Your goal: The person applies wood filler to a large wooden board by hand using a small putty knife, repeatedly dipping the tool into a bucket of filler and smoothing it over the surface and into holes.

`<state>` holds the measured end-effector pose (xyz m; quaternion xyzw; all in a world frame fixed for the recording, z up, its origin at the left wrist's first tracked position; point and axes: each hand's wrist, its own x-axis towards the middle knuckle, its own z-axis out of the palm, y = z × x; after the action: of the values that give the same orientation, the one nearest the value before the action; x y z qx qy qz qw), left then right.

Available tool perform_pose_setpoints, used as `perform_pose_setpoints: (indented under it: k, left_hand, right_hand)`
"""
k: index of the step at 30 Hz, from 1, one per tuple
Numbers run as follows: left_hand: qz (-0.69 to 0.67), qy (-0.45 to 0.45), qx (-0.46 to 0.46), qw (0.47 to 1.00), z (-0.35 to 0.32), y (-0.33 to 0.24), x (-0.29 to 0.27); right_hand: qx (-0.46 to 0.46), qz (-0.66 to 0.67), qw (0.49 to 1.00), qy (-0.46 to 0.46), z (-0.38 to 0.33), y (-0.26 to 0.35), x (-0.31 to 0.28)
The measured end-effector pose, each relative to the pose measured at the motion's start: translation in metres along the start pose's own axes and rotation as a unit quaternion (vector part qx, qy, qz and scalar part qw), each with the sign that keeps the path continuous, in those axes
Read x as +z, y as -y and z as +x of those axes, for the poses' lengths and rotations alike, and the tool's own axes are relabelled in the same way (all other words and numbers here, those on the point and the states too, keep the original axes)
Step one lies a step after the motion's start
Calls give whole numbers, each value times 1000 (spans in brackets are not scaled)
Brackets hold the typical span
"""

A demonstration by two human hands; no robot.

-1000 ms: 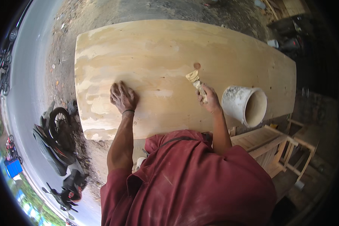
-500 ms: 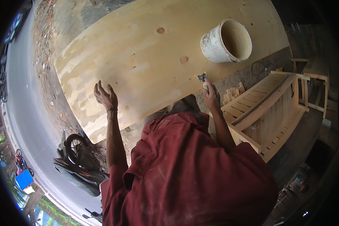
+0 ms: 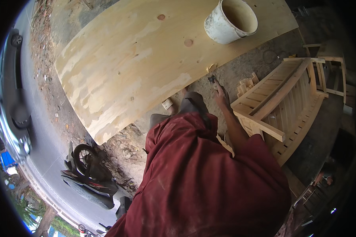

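Observation:
My right hand is closed round a small putty knife with a dark blade, just off the near edge of a large plywood sheet. A dab of pale putty lies on that edge, close beyond the blade. Toward the far right of the sheet stands a white bucket, smeared on the outside, its inside coated beige. Lighter patches mark the left part of the plywood. My left hand is out of sight.
A slatted wooden frame stands to my right, with a stack of wood offcuts beside it. At left a motorcycle is parked by the road, where a car passes. A small pale block is near my legs.
My left hand has left the plywood and gone out of view. The right hand has drawn the putty knife back off the edge, leaving putty there. A car has appeared on the road.

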<state>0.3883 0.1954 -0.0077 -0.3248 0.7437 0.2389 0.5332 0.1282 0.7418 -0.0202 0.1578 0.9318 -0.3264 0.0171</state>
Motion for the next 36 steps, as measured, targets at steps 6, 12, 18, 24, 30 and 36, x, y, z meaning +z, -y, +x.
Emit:
perform_pose_setpoints:
  k: [6,12,18,24,30,36]
  left_hand:
    - [-81,-18,30,996,18,2,9]
    - [-100,-20,42,994,19,0,16]
    - [-124,-15,36,991,17,9,30]
    - [-156,-16,27,987,15,20,46]
    - [-181,-7,13,983,10,24,62]
    - [-204,10,-11,979,-1,27,75]
  right_hand:
    - [164,84,983,-16,35,41,-69]
    - [189,74,972,115,110,83,-86]
    - [148,109,952,246,84,138,-64]
    - [227,441,788,364,86,164,-53]
    - [152,519,749,382,149,234,-46]
    - [-113,175,939,274,258,275,20]
